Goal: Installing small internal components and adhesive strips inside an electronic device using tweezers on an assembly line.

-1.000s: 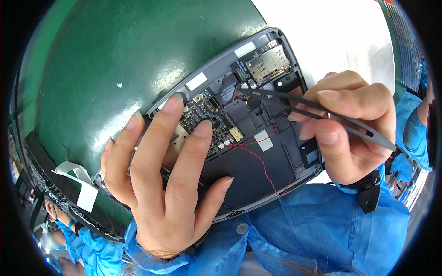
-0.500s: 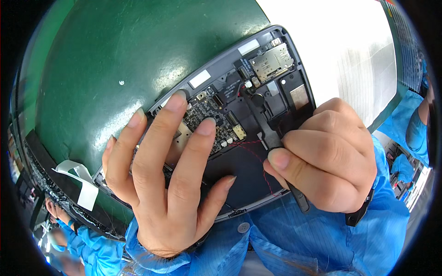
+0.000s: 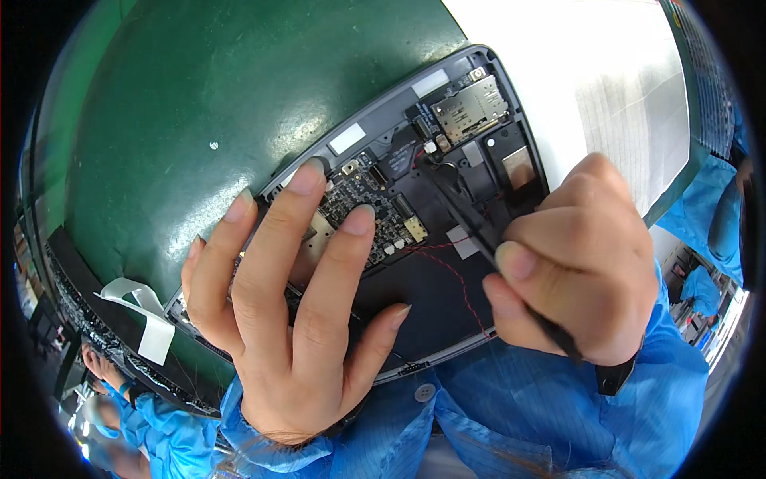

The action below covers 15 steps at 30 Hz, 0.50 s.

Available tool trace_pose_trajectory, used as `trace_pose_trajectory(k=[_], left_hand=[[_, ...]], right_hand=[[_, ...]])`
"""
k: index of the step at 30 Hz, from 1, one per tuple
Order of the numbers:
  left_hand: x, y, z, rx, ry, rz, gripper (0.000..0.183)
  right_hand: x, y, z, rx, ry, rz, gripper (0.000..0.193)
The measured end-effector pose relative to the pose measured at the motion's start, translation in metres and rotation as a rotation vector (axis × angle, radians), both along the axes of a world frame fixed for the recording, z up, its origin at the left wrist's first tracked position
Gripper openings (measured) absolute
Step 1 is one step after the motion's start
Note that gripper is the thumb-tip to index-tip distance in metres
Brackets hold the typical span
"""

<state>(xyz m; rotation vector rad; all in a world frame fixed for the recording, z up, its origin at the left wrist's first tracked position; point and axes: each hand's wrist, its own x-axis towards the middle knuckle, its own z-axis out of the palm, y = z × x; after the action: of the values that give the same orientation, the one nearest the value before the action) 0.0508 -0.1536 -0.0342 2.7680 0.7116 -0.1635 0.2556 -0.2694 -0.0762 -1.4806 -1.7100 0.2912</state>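
An opened tablet housing [image 3: 407,327] lies tilted in front of me, its electronics exposed. My left hand [image 3: 295,327] rests over it with fingers spread, fingertips on the circuit board [image 3: 359,188] and the upper rim. In my right hand [image 3: 578,263] a slim black spudger [image 3: 471,219] is gripped between thumb and fingers. Its tip reaches into the housing near a small white connector [image 3: 431,147] and a round dark part. Thin red wires [image 3: 459,287] run from the board toward the lower edge. A small pale patch [image 3: 463,242] lies under the tool. A metal card holder [image 3: 472,108] fills the upper right corner.
The housing rests on a green mat [image 3: 175,88]. White paper sheets [image 3: 574,72] lie at the upper right. A curled white strip [image 3: 152,339] sits by the dark mat edge on the left. Other people in blue are in the background, one with hands [image 3: 102,366] showing.
My right hand has shifted slightly right and turned the spudger, whose tip has moved a little left. More of the pale patch shows. My left hand stays in place.
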Motion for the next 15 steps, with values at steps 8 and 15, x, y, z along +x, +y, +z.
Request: trace_pose_trajectory(k=[8, 15], left_hand=[[0.001, 0.0, -0.001, -0.014, -0.012, -0.024, 0.065], [0.004, 0.0, -0.001, -0.022, -0.011, -0.027, 0.065]], right_hand=[[0.016, -0.007, -0.004, -0.14, 0.461, 0.001, 0.026], [0.019, -0.001, 0.001, -0.214, 0.375, 0.056, 0.024]])
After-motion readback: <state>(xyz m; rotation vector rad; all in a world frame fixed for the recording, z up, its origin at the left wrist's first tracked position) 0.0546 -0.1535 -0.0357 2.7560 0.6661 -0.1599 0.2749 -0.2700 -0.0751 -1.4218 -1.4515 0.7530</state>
